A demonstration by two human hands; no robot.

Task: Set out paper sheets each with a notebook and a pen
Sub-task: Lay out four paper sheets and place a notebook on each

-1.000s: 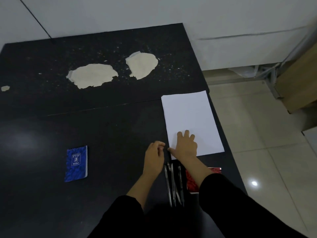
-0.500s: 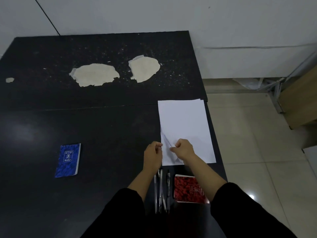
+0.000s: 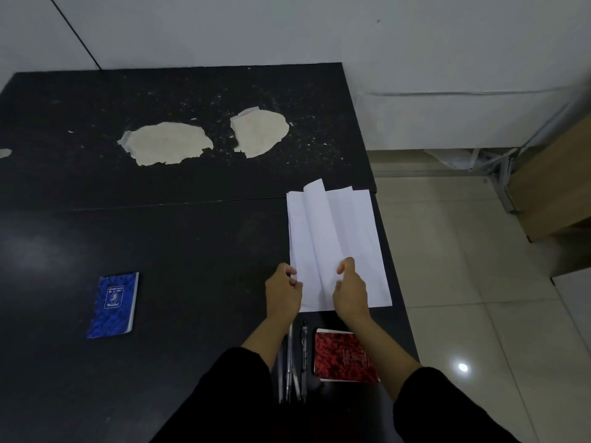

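Observation:
A small stack of white paper sheets [image 3: 335, 238] lies at the right edge of the black table [image 3: 179, 251]. The top sheet is lifted and bowed lengthwise. My left hand [image 3: 283, 290] pinches its near left edge, and my right hand [image 3: 350, 290] grips its near edge from above. A blue notebook [image 3: 113, 306] lies flat to the left. A red notebook [image 3: 343, 356] lies near the front edge, under my right forearm. Several pens [image 3: 294, 362] lie side by side between my forearms.
Two pale patches of peeled surface [image 3: 166, 142] mark the far half of the table. The table's right edge runs just beside the paper, with tiled floor [image 3: 463, 282] beyond. A wooden cabinet [image 3: 556, 187] stands at the far right.
The right hand went from lying flat on the stack to gripping the top sheet. Both hands have peeled that sheet up, so it now bows above the others.

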